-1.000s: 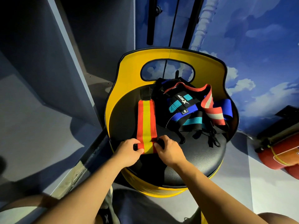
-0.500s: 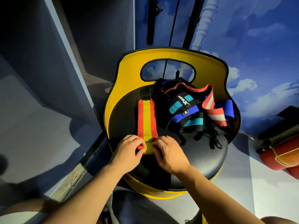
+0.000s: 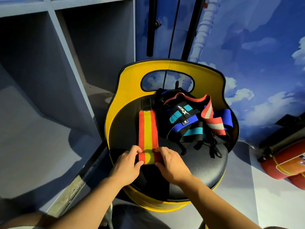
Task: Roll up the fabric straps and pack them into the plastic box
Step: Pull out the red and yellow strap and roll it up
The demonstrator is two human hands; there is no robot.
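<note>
**Strap partly rolled on seat, both hands engaged**

Strap in orange and yellow (image 3: pixel 147 129) lies lengthwise at centre frame on the black seat (image 3: pixel 203 166) of a yellow chair (image 3: pixel 130 83). Its near end forms a short roll. Left hand (image 3: pixel 127 164) pinches the roll's left end; right hand (image 3: pixel 171 162) pinches its right end, fingers curled over the top. A pile of other straps (image 3: pixel 189 123) sits just right of it, toward the backrest. 1 red cylinder (image 3: pixel 285 161) lies at the right edge.
</note>
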